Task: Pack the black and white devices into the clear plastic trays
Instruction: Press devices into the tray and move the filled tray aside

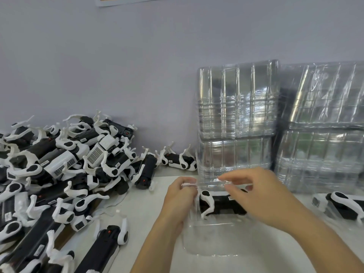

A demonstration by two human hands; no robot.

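Observation:
A clear plastic tray (210, 247) lies on the white table in front of me, with one black and white device (220, 204) lying in its far end. My left hand (180, 198) pinches the thin clear plastic edge at the tray's far left. My right hand (262, 194) pinches the same clear edge further right, above the device. A large heap of black and white devices (59, 170) fills the left side of the table.
Tall stacks of clear trays (236, 107) stand against the wall behind my hands, with more stacks (323, 134) to the right. Another packed device (342, 205) lies in clear plastic at the right edge. Bare white table (149, 209) shows between the heap and the tray.

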